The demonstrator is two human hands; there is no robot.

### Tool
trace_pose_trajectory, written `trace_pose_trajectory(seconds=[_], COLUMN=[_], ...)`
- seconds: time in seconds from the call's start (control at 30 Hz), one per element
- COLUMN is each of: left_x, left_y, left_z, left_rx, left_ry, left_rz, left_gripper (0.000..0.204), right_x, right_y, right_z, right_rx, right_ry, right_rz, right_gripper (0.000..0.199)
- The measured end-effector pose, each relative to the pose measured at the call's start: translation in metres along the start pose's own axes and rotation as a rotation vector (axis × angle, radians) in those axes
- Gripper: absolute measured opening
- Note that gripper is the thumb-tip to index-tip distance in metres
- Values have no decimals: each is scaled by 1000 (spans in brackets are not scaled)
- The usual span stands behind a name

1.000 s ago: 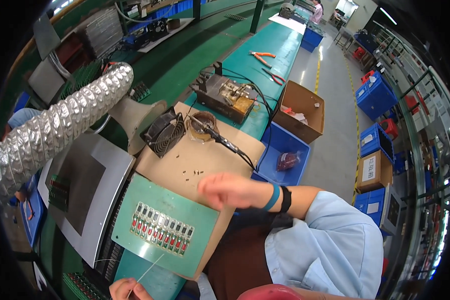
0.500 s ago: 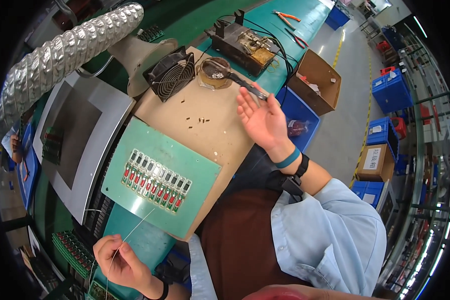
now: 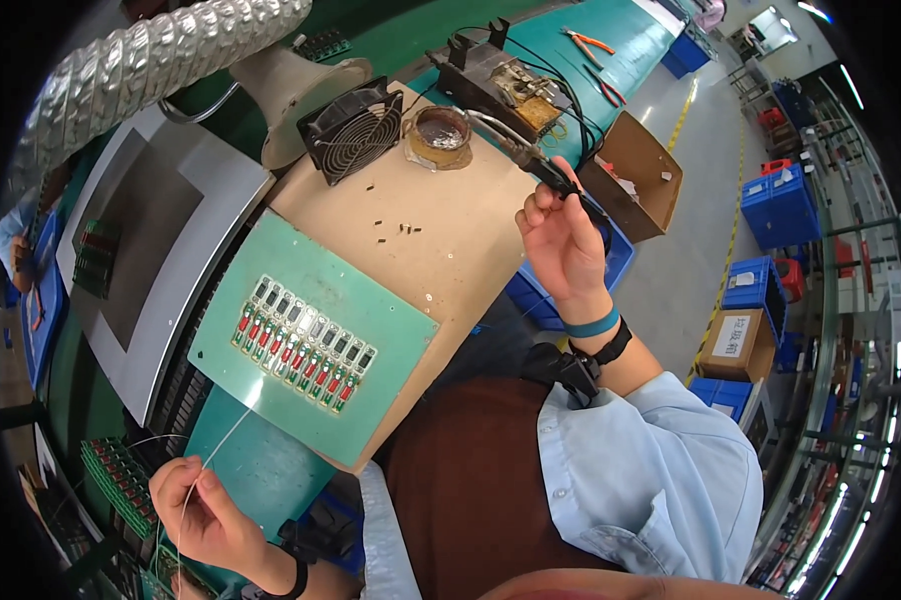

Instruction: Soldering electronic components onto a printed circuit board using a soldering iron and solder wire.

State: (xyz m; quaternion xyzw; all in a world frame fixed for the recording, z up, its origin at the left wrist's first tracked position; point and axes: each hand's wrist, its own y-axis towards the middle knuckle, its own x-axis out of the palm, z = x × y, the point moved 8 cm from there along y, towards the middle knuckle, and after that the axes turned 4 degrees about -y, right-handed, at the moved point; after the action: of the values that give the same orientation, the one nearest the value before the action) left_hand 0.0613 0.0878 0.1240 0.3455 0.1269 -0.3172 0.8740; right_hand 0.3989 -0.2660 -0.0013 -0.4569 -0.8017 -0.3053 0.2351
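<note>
Right hand point(image 3: 561, 235) closed on soldering iron point(image 3: 531, 160); left hand point(image 3: 196, 510) pinching solder wire point(image 3: 221, 450) (thin).

A brown board point(image 3: 441, 250) lies on the green bench point(image 3: 571, 60), carrying a green circuit panel point(image 3: 311, 340), black fan point(image 3: 351, 130) and solder pot point(image 3: 441, 135) left of the right fingers point(image 3: 546, 205).

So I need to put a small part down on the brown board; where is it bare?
The brown board is bare between the green fixture and the right hand, near its right edge. It is crowded at the far end, by the fan and solder pot, with loose bits mid-board.
</note>
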Motion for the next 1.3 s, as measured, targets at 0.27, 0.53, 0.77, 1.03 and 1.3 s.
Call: trace_pose_trajectory(seconds=[0.27,0.53,0.77,1.03,1.3], left_x=[-12,-8,-1,-5,4], left_y=[5,12,20,23,34], left_z=[-13,-24,-32,-37,-35], left_rx=[-22,-24,-48,-50,-99], left_ry=[43,74,79,96,120], left_rz=[27,1,-21,9,42], left_gripper=[9,11,10,11,11], right_x=[44,14,-10,26,101], right_y=[7,-2,-13,-3,-6], right_z=[1,8,6,14,28], right_rx=[-44,-241,-254,13,-73], right_ry=[-88,-868,-816,-181,-553], right_rz=[-146,46,229,-13,-226], right_gripper=[52,53,51,53,56])
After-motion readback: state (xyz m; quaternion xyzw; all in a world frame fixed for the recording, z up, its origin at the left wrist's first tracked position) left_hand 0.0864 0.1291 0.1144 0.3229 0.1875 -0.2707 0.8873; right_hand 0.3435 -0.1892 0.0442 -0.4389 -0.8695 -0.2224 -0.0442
